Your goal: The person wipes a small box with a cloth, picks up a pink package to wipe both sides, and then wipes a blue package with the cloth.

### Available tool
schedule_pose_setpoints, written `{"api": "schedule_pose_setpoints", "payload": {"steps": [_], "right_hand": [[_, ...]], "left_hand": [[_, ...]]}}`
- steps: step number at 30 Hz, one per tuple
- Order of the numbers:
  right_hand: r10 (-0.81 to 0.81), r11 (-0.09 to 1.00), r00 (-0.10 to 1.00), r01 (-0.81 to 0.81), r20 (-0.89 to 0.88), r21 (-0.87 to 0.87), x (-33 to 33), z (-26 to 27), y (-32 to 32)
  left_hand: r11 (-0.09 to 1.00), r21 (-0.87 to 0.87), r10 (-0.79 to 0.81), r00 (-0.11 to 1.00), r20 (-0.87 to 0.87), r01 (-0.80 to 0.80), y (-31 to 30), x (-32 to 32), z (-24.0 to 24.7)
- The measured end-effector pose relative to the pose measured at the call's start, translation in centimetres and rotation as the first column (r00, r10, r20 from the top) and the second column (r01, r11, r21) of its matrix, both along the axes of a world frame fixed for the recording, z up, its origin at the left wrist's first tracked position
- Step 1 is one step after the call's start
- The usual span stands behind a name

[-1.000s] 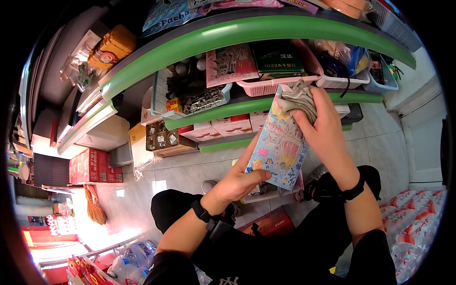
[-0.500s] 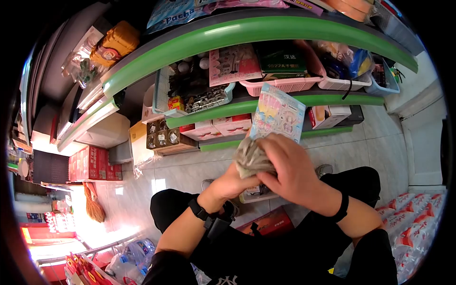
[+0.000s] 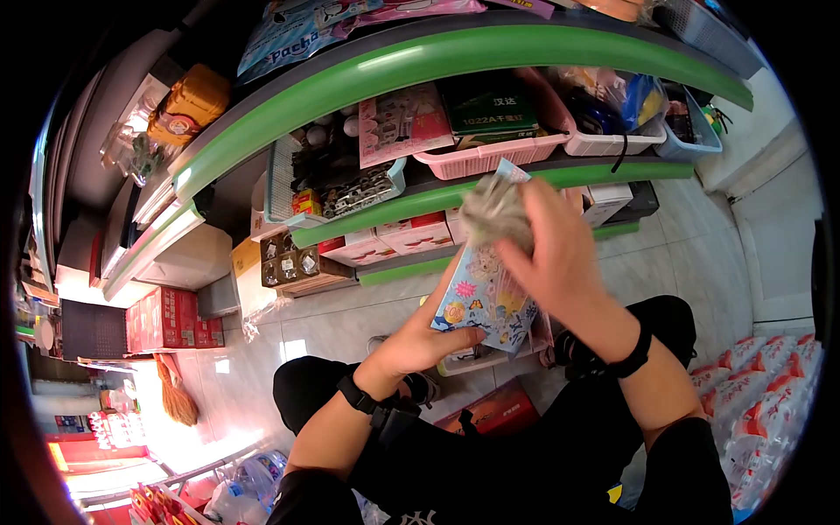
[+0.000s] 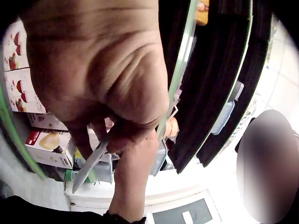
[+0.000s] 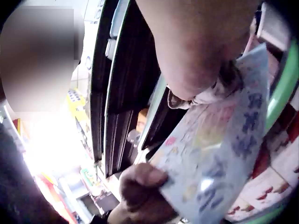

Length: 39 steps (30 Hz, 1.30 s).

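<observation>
My left hand (image 3: 420,344) pinches the lower left corner of a flat, light blue printed packet (image 3: 472,302) with cartoon pictures on it, thumb on its front. In my right hand (image 3: 560,254) is a crumpled grey cloth (image 3: 492,210), which lies over the packet's upper part. The right wrist view shows the cloth (image 5: 205,97) bunched under the fingers against the packet (image 5: 210,154), whose glossy face carries large dark characters. Seen from the left wrist, the packet (image 4: 91,168) is a thin edge between thumb and fingers.
Ahead stands a green-edged shelf (image 3: 455,57). It bears a blue basket (image 3: 280,179) of small goods, a pink basket (image 3: 490,159) and a white basket (image 3: 612,149). Boxes (image 3: 416,232) line the bottom level. A red box (image 3: 494,409) sits between the legs; wrapped bottles (image 3: 761,402) stand at right.
The cloth went from the packet's upper right down beside the left hand, then back up to the top. Meanwhile the packet tipped away and turned to face me again, still in the left hand.
</observation>
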State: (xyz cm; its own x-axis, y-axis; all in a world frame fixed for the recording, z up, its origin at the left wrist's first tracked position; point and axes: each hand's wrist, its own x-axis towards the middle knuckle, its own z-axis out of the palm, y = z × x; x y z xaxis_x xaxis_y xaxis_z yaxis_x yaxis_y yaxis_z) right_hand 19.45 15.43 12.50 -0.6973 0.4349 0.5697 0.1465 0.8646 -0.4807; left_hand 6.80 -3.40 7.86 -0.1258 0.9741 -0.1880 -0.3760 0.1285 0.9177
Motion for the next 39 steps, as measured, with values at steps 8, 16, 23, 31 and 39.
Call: {"api": "schedule_pose_setpoints", "payload": {"steps": [8, 16, 23, 31, 39], "right_hand": [[-0.164, 0.98, 0.986, 0.16, -0.026, -0.115, -0.1, -0.9, 3.4], [0.275, 0.959, 0.958, -0.268, 0.076, -0.092, 0.3, -0.7, -3.1], [0.503, 0.856, 0.862, -0.488, 0.06, -0.171, 0.4, 0.3, -4.5], [0.107, 0.994, 0.994, -0.107, -0.036, 0.019, 0.0, -0.3, -0.6], [-0.093, 0.888, 0.996, 0.076, -0.016, -0.453, 0.1, -0.9, 4.1]], "left_hand": [[0.997, -0.062, -0.043, 0.998, 0.041, 0.045, 0.2, 0.2, 0.4], [0.994, 0.026, -0.104, 0.988, -0.114, 0.108, 0.2, -1.4, -0.5], [0.974, 0.065, -0.183, 0.918, -0.352, 0.219, -1.2, -3.2, -4.3], [0.998, -0.054, 0.021, 0.995, -0.093, -0.027, 0.3, 0.1, 0.8], [0.991, 0.073, -0.095, 0.979, -0.182, 0.11, 0.9, 0.4, 0.8]]}}
